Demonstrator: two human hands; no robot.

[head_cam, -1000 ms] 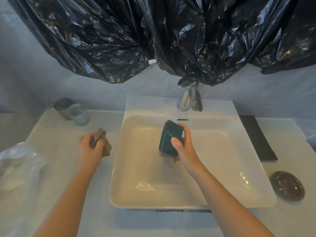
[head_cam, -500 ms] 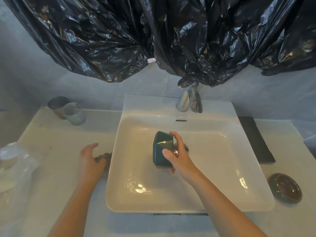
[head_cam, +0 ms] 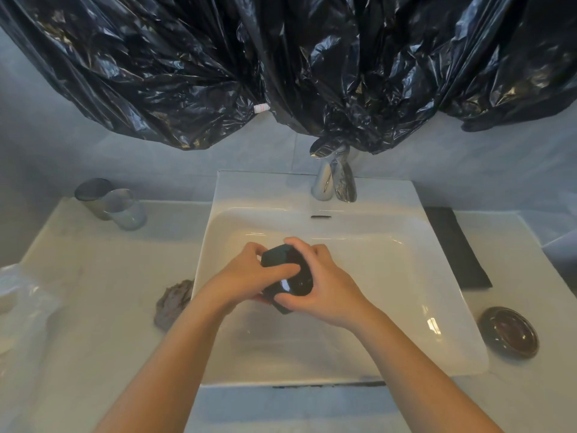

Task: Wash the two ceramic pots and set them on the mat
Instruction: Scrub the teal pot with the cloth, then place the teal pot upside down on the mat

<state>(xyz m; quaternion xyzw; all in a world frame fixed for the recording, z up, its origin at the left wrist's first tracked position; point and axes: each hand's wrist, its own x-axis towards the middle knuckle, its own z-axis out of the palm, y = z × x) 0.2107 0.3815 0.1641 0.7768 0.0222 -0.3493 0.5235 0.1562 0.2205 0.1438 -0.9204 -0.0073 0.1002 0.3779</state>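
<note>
Fingers [head_cam: 282, 270] of both hands are being kept curled tight on the dark green pot [head_cam: 293, 278], clamped on it from 2 sides. The pot is being held over the middle of the sink [head_cam: 437, 307], approx halfway btwn the back wall and the front rim. Whether it's touching the basin bottom can't be told.

The left hand [head_cam: 243, 276] is being wrapped round the pot's left side w/ one finger being laid across its upper face. The right hand [head_cam: 327, 292] is being cupped over the right side, thumb being pressed at the near lower edge. The pot is being held tilted, and a highlight is being caught on its glossy face. Which end is the opening can't be made out.

Other stuff:
- A crumpled grey-brown rag [head_cam: 173, 301] is being left on the surface [head_cam: 93, 276], right against the sink's left rim.
- The black mat [head_cam: 456, 248] is lying along the sink's right side, toward the back.
- The brown pot [head_cam: 509, 332] is sitting on the surface nearer the front, apart from the mat.
- 2 cups [head_cam: 109, 204] are standing close together at the back left.
- The faucet [head_cam: 334, 182] is being partly covered by black plastic sheeting [head_cam: 281, 57] hanging above.
- A clear plastic bag [head_cam: 22, 295] is showing at the far left edge.
</note>
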